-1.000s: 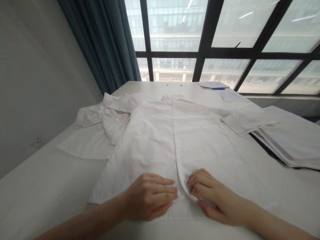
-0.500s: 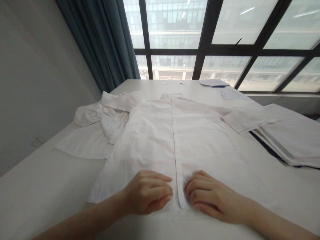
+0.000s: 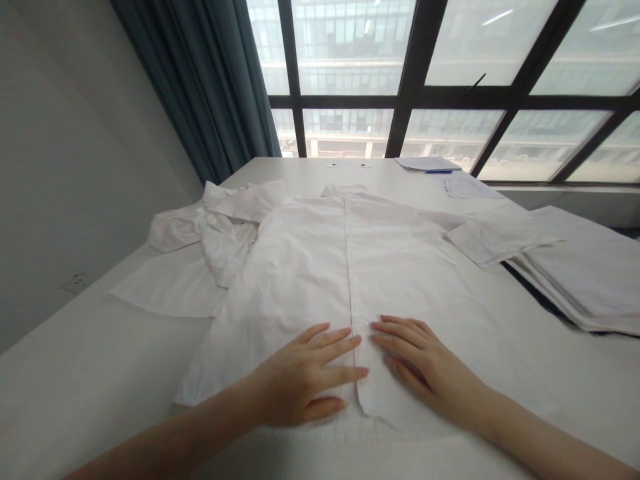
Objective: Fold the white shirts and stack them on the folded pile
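A white shirt (image 3: 300, 273) lies spread flat, front side up, with its collar at the far end and its hem towards me. Its front placket runs down the middle. My left hand (image 3: 315, 373) rests on the lower front, fingers spread, the fingertips across the placket edge. Just right of the placket, my right hand (image 3: 420, 363) lies on the cloth with its fingers stretched out. Neither hand grips anything. The shirt's right-hand sleeve reaches over a stack of folded white cloth.
Another crumpled white garment (image 3: 185, 233) lies at the left, beside the shirt. The stack of folded white cloth (image 3: 595, 267) sits at the right on something dark. Papers (image 3: 425, 163) and a blue pen (image 3: 439, 171) are at the table's far end, before the window. A blue curtain (image 3: 215, 87) hangs behind.
Both hands have gone from curled to stretched out on the shirt. The left has moved right onto the placket, and the right has moved slightly away from me.
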`<action>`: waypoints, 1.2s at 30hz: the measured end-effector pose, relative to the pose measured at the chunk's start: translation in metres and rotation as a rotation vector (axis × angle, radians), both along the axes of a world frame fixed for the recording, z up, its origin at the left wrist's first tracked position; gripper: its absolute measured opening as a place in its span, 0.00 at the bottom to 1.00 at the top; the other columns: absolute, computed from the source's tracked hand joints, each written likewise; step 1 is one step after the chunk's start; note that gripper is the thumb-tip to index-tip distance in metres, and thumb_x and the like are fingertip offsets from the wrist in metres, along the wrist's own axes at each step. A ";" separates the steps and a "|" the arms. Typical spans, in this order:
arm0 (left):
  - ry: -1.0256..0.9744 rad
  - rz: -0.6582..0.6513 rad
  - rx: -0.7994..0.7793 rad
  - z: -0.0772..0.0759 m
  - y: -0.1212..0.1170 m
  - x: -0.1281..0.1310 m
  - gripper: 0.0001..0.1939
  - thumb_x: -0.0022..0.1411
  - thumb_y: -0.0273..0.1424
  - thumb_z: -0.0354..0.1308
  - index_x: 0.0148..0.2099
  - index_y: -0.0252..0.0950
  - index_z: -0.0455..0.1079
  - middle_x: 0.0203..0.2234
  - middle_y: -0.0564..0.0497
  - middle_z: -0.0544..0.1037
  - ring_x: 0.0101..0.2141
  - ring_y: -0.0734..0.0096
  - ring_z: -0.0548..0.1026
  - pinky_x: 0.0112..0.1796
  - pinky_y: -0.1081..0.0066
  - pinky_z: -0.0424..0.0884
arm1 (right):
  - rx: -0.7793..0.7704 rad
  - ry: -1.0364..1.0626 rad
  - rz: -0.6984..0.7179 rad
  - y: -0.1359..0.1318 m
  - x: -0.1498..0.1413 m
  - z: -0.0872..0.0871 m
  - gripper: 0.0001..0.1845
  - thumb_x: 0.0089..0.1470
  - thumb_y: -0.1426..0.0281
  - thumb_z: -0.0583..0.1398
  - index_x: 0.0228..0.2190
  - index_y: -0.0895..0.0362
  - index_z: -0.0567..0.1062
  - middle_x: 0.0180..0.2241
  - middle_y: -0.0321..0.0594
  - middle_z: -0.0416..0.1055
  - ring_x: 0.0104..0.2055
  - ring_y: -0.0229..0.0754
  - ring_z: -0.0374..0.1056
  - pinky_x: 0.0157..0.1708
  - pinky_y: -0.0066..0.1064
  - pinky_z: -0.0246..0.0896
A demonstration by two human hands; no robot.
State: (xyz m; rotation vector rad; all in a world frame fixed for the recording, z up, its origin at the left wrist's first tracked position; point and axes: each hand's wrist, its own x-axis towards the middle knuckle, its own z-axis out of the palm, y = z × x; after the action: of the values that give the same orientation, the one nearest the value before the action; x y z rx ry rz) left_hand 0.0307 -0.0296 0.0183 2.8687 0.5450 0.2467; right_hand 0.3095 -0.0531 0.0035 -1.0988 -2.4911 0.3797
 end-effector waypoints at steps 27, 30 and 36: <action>-0.007 -0.122 -0.093 0.004 -0.002 -0.003 0.20 0.69 0.37 0.52 0.62 0.50 0.64 0.66 0.49 0.60 0.63 0.61 0.62 0.63 0.59 0.55 | -0.021 -0.300 -0.177 0.183 -0.039 -0.012 0.35 0.66 0.50 0.40 0.67 0.54 0.52 0.70 0.43 0.45 0.71 0.50 0.41 0.66 0.52 0.39; 0.007 -0.125 -0.106 0.008 -0.001 -0.003 0.20 0.70 0.38 0.52 0.62 0.49 0.65 0.65 0.48 0.61 0.63 0.60 0.62 0.63 0.59 0.56 | -0.019 -0.302 -0.167 0.199 -0.040 -0.013 0.38 0.65 0.47 0.39 0.67 0.54 0.53 0.70 0.43 0.46 0.71 0.50 0.41 0.66 0.51 0.39; 0.016 -0.133 -0.155 0.011 0.001 -0.002 0.19 0.70 0.37 0.52 0.62 0.48 0.66 0.66 0.47 0.61 0.63 0.59 0.62 0.63 0.58 0.56 | -0.019 -0.303 -0.181 0.217 -0.041 -0.014 0.35 0.67 0.50 0.37 0.67 0.53 0.54 0.70 0.38 0.46 0.71 0.49 0.41 0.66 0.49 0.39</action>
State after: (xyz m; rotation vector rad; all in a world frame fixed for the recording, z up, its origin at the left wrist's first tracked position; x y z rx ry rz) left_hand 0.0289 -0.0290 0.0294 2.7438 0.3565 0.1523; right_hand 0.2681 0.1635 -0.0101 -1.4712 -2.6165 0.1961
